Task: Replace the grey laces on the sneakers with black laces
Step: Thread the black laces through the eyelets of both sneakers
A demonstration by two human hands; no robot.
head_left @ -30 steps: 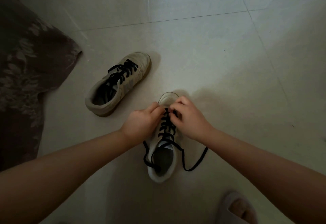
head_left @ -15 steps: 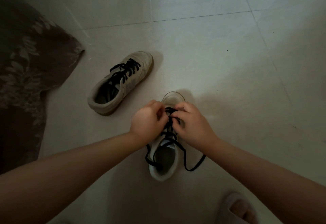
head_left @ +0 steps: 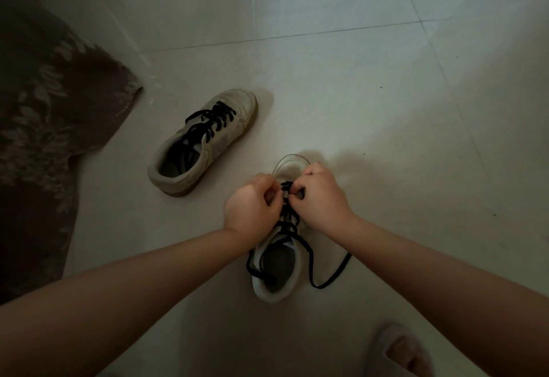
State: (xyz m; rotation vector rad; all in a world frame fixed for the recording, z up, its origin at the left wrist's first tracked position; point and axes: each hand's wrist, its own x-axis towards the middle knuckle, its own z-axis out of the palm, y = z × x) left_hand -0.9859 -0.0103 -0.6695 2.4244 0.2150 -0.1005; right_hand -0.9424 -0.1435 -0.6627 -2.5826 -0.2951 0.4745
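Observation:
A pale sneaker (head_left: pixel 277 283) stands on the tiled floor with its toe pointing away from me. A black lace (head_left: pixel 287 222) runs through its eyelets, and the loose ends trail over the heel and onto the floor at the right (head_left: pixel 335 275). My left hand (head_left: pixel 252 207) and my right hand (head_left: pixel 319 195) sit over the lower eyelets near the toe, fingers curled and pinching the lace there. A second pale sneaker (head_left: pixel 205 142), laced in black, lies to the upper left, angled toward the right.
A dark floral cloth (head_left: pixel 44 127) covers the floor along the left edge. My foot in a grey slipper (head_left: pixel 398 353) shows at the bottom right. Light floor tiles (head_left: pixel 386 94) stretch beyond the shoes.
Both hands have closed in tighter on the lace near the toe, and the view has shifted slightly. The shoes stay where they were.

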